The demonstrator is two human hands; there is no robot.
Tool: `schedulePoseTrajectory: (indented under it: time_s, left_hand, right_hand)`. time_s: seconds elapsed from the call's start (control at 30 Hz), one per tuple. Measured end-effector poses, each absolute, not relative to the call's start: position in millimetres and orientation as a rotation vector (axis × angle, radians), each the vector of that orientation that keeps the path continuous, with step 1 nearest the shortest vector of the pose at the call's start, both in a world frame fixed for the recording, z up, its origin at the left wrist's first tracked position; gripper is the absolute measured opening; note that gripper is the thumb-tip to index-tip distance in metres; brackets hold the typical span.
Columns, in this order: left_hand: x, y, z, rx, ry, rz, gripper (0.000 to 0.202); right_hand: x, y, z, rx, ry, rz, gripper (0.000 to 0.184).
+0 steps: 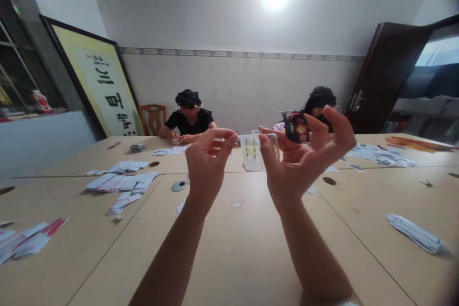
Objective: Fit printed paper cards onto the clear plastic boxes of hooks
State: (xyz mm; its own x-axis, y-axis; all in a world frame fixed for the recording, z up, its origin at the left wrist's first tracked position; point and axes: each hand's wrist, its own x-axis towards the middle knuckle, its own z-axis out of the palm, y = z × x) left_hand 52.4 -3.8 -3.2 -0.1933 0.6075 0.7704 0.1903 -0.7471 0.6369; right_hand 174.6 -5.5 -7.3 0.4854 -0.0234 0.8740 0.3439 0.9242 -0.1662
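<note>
Up in front of me, my right hand (pixel 292 167) pinches a clear plastic tray (pixel 254 163) between thumb and forefinger. Slim yellow-green pieces (pixel 254 147) with dark tips show in the tray; their exact kind is unclear. A black printed card (pixel 296 127) with an orange-red design is tucked among the same hand's fingers. To the left of the tray, my left hand (pixel 210 165) has thumb and fingertips brought together in a pinch. A small dark bit shows at those fingertips, too small to name.
White paper slips lie in piles (pixel 120 181) on the left of the table (pixel 229 258), with more slips (pixel 382 155) at the far right. A folded bundle (pixel 416 234) lies near right. Two people (pixel 190 117) sit across the table. Round cable holes (pixel 329 180) pierce the top.
</note>
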Motion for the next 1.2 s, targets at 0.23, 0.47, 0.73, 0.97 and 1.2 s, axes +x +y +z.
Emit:
schedulePoseTrajectory:
  time_s: [0.23,0.47,0.73,0.97,1.2]
  left_hand:
    - [27.4,13.6,-0.9,1.86,0.92,2.072,0.039]
    - [-13.8,73.5,-20.8,2.084,1.42,1.605,0.016]
    - [-0.4,50.3,-8.6,2.091,1.227,1.567,0.029]
    - [30.0,7.4,1.2,1.839,0.796,1.58,0.022]
    - [41.2,3.1,0.1,1.572,0.734,1.684,0.016]
  right_hand:
    - [178.8,-4.0,-6.9,-0.311,-1.033,-0.2,0.067]
    - [181.7,-4.8,-5.9,-0.331,-1.031,-0.153,0.066]
    - [184.1,12.4,-9.0,-0.333,-1.117,-0.041,0.064]
    - [181.9,19.4,-11.4,-0.293,-1.094,0.052,0.067]
    - [174.4,11.1,-11.3,-0.269,-1.087,-0.048,0.068]
